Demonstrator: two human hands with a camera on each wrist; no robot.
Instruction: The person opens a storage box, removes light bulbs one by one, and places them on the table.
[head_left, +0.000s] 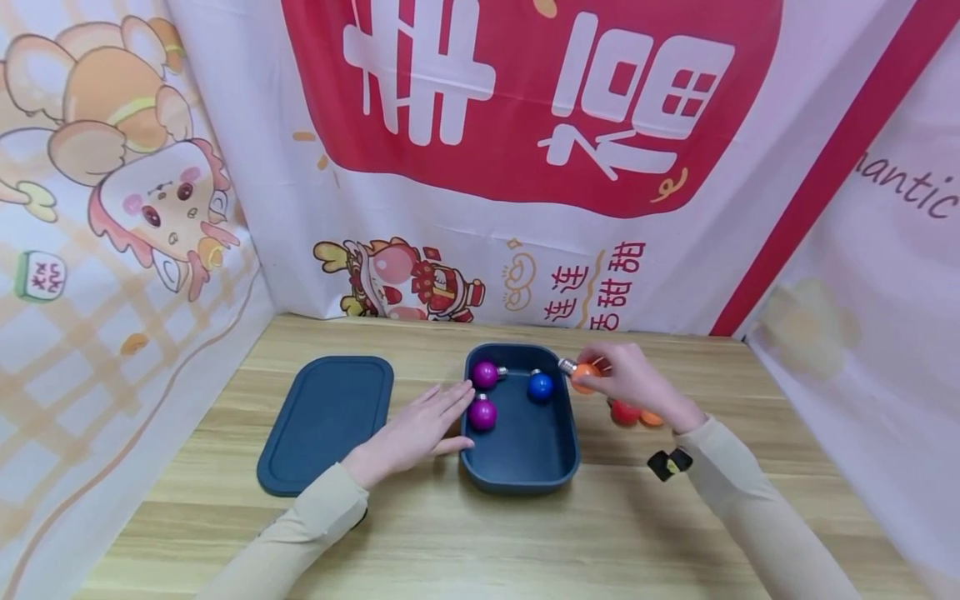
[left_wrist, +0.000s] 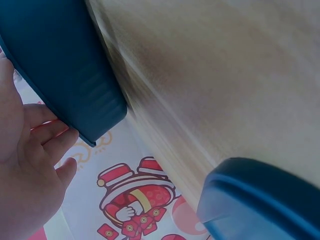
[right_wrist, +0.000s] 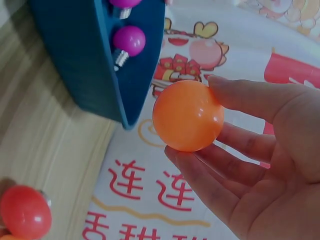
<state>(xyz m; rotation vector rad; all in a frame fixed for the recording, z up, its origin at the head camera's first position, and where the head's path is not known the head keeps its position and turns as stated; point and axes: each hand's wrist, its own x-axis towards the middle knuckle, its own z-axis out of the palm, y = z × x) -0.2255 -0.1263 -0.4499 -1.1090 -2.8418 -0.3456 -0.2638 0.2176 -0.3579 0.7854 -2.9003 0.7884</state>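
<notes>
An orange light bulb (right_wrist: pixel 188 116) is pinched between the thumb and fingers of my right hand (head_left: pixel 633 379), at the right rim of a dark blue box (head_left: pixel 521 458). Its silver screw base points toward the box in the head view. Inside the box lie two purple bulbs (head_left: pixel 482 413) and a blue bulb (head_left: pixel 540 387). My left hand (head_left: pixel 412 429) rests on the box's left rim with its fingers fairly straight. Right of the box, a red bulb (head_left: pixel 624 412) and another orange bulb (head_left: pixel 651 418) lie on the table, partly hidden under my right wrist.
A flat dark blue lid (head_left: pixel 327 425) lies on the wooden table (head_left: pixel 480 542) left of the box. Printed cloth (head_left: pixel 525 183) hangs behind the table and along both sides. A black item with a yellow mark (head_left: pixel 670 464) sits at my right wrist.
</notes>
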